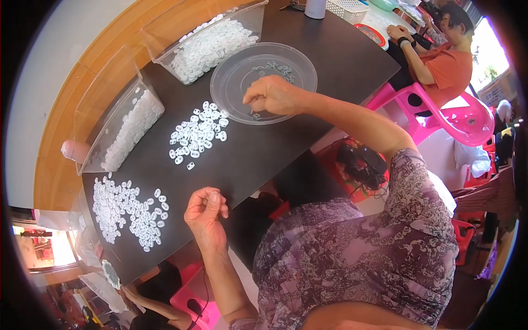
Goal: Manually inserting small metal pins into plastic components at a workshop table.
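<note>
My right hand [273,96] is over a round clear plastic lid [228,65], fingers curled and pinched together with their tips low. Small grey metal pieces [280,70] lie in a loose cluster on the lid's far side, and a few more [256,116] are just below my fingertips. Whatever the pinch holds is hidden. At the table's near edge my left hand [206,212] is raised, thumb pressed to the curled fingers; anything between them is too small to make out. Between both hands and the bins spreads a pile of small white oval plastic pieces [198,132], each with two dark marks.
Two clear bins, one at the back [217,47] and one at the left [132,132], hold many white pieces. Another white heap [126,209] covers the table's left end. A bottle [315,7] stands far back. A co-worker in orange [448,71] sits at the right by a pink chair [467,118].
</note>
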A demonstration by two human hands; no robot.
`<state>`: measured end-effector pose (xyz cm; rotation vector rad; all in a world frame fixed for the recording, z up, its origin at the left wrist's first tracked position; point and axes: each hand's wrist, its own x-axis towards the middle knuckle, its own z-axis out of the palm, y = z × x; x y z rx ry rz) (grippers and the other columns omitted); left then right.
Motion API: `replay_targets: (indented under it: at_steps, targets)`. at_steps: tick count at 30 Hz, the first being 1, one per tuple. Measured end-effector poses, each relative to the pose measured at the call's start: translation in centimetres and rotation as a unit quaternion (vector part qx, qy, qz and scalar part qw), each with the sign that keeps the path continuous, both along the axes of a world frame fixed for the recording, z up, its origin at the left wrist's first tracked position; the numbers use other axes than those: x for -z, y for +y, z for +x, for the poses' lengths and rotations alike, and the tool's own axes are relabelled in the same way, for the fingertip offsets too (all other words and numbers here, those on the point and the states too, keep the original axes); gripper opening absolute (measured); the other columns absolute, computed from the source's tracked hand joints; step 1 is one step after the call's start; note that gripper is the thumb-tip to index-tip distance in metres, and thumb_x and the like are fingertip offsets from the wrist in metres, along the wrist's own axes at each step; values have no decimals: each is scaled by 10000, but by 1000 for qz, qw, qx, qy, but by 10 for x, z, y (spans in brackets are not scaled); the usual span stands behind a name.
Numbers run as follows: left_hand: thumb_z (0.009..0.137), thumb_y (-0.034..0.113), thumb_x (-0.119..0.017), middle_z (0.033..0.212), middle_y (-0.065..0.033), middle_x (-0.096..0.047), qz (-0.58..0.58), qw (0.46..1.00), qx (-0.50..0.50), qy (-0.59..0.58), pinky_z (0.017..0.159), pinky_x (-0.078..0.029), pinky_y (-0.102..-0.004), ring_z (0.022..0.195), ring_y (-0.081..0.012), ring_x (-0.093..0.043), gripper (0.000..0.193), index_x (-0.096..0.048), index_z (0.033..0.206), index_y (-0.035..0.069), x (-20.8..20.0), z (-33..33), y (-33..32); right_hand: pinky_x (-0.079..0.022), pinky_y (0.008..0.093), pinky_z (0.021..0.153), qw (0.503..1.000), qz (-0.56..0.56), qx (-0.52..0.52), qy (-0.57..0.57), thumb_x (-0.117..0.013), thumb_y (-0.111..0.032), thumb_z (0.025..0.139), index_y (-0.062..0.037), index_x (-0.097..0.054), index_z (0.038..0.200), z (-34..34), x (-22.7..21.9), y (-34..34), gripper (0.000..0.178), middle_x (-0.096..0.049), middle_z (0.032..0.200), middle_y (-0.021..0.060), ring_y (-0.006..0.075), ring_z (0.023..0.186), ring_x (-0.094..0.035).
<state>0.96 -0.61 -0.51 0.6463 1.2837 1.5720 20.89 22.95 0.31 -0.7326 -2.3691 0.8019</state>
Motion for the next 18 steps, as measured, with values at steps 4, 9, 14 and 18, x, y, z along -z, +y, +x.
replay_targets:
  at_steps: [4,9,14,18]
  targets:
    - [806,70,-663,701,-73,-585,26,1000,16,5,480,-395,-211,544,-115,-505,107,-600,837,-11,4,0,0,-460,281,654,990,-105,-50,-84,-618,-32,703,15,-646,880,3,-15,0,185,-648,748,96,158,690,-602]
    - [812,75,-658,711,-78,-592,5,1000,-7,-19,482,-401,-216,553,-119,-522,108,-605,838,-16,2,3,2,-458,269,653,994,-108,-13,6,-618,-26,717,16,-649,882,2,-13,-2,172,-648,740,81,133,698,-594]
    - [820,68,-647,712,-83,-595,22,1000,-4,-21,484,-416,-227,563,-127,-540,110,-605,872,-20,3,4,2,-458,267,665,996,-67,57,35,-606,-7,721,13,-651,878,5,-6,20,164,-651,755,90,131,718,-595]
    - [820,34,-635,729,-91,-599,44,997,-10,-62,492,-431,-240,565,-130,-544,129,-579,925,-16,6,3,3,-483,395,655,995,70,72,22,-600,-53,678,-21,-672,797,-5,5,36,142,-653,756,156,308,743,-632]
